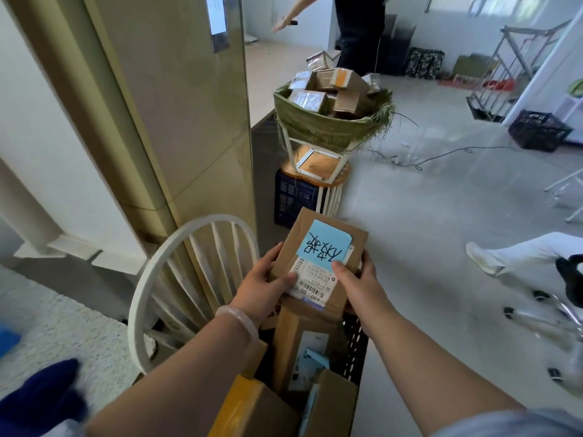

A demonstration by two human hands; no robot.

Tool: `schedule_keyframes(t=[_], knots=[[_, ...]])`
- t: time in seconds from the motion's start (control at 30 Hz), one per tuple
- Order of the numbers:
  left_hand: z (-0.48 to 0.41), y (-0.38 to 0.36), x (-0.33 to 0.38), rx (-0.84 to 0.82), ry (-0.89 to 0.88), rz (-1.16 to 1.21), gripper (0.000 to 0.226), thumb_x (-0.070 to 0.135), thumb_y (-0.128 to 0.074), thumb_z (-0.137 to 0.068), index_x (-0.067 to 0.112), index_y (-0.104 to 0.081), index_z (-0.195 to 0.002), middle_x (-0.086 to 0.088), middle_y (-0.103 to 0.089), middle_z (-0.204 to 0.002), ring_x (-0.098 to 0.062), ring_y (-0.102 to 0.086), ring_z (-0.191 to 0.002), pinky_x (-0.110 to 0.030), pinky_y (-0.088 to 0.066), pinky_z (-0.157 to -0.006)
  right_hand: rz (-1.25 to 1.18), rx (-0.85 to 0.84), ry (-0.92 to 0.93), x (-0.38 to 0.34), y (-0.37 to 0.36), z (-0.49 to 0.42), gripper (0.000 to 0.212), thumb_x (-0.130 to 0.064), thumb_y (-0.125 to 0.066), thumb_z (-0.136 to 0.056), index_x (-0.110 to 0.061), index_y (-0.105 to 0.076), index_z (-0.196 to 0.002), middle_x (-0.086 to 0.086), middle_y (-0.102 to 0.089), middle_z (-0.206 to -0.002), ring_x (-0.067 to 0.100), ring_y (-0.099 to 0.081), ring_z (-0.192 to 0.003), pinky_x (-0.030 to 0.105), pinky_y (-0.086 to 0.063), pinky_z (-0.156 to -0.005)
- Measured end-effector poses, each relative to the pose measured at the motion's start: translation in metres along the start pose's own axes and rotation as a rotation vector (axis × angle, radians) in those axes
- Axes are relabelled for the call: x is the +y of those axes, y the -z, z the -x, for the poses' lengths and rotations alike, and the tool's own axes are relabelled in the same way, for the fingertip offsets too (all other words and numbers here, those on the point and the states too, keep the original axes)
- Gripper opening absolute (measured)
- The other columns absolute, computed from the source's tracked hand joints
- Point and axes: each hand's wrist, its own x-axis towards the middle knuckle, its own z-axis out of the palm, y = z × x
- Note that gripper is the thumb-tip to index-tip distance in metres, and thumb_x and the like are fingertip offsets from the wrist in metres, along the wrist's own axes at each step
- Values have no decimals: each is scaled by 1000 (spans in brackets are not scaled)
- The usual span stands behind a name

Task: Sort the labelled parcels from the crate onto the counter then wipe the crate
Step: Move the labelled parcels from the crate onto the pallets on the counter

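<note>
I hold a brown cardboard parcel [318, 257] with a blue handwritten note and a white shipping label, raised above the black crate [356, 345]. My left hand [265, 285] grips its left edge, thumb on the label. My right hand [356, 279] grips its right edge, thumb on the blue note. Several more brown parcels [293, 351] lie inside the crate beneath my forearms.
A green woven basket [328, 121] full of parcels sits on a white stand over a stool ahead. A white chair back [176, 279] stands left of the crate, beside a beige pillar. Another person stands at the back; someone's leg [517, 253] lies right. A second black crate [539, 130] stands far right.
</note>
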Motion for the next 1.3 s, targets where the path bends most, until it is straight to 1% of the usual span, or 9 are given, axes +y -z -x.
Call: schedule_keyframes(t=[0.17,0.27,0.4,0.53,0.67,0.87,1.03,1.2,1.3], knots=[[9,-7,7,87,-36,70,84,26,-78,-82,50,-26,-143,9,-59,-115,-5,-71,-79,-24,-58,-62,-170,23,-44,3,-3,-4,68,-37,-68,-90,-40,-28,-145,-2,-71,-108,19,-73,-89,47,-61,-74],[14,-12,0,92,51,210,117,25,-85,-72,50,-2,-151,1,-59,-130,-19,-69,-101,-44,-56,-88,-211,29,-57,2,-10,-4,69,-39,-68,-90,-40,-26,-145,-2,-70,-109,19,-73,-90,51,-60,-78],[11,-5,4,74,59,254,114,6,-83,-72,51,-11,-149,-7,-65,-122,-27,-72,-96,-52,-58,-83,-204,5,-79,-3,-14,-2,66,-37,-67,-90,-34,-30,-144,-1,-71,-104,14,-71,-85,43,-61,-77],[6,26,20,5,67,105,114,-4,-79,-72,52,-16,-149,-8,-66,-117,-29,-72,-94,-55,-57,-83,-18,23,-49,-11,-3,-5,79,-43,-66,-90,-29,-20,-153,5,-61,-129,14,-59,-98,41,-48,-89],[5,45,27,-72,102,-61,117,-8,-76,-73,55,-13,-148,-3,-67,-114,-28,-71,-97,-52,-57,-84,173,-107,-20,-10,3,-11,75,-44,-71,-86,-30,-34,-149,-2,-69,-114,12,-67,-95,24,-51,-63],[1,50,26,-49,102,-147,117,3,-80,-74,54,-6,-149,7,-53,-134,-25,-67,-105,-51,-54,-92,218,-201,-84,-2,-4,-19,62,-47,-80,-76,-29,-51,-128,-5,-73,-103,19,-70,-96,47,-57,-89],[0,42,9,117,70,-7,119,51,-88,-60,53,-10,-149,-3,-34,-154,-30,-47,-129,-54,-39,-109,11,-96,-143,0,-13,-19,73,-43,-78,-79,-30,-40,-140,1,-69,-110,28,-64,-108,55,-52,-93],[4,27,-15,202,63,161,107,32,-83,-73,42,-14,-154,-3,-45,-144,-12,-55,-96,-38,-47,-91,-45,-91,-184,5,-22,-19,70,-42,-76,-82,-29,-38,-140,3,-67,-110,27,-64,-103,54,-54,-90],[2,23,-19,265,103,261,119,36,-88,-60,45,-13,-153,-1,-46,-144,-19,-57,-105,-42,-49,-91,-119,-91,-203,7,-26,-19,63,-40,-75,-83,-27,-43,-136,3,-69,-107,22,-67,-94,47,-59,-80]])
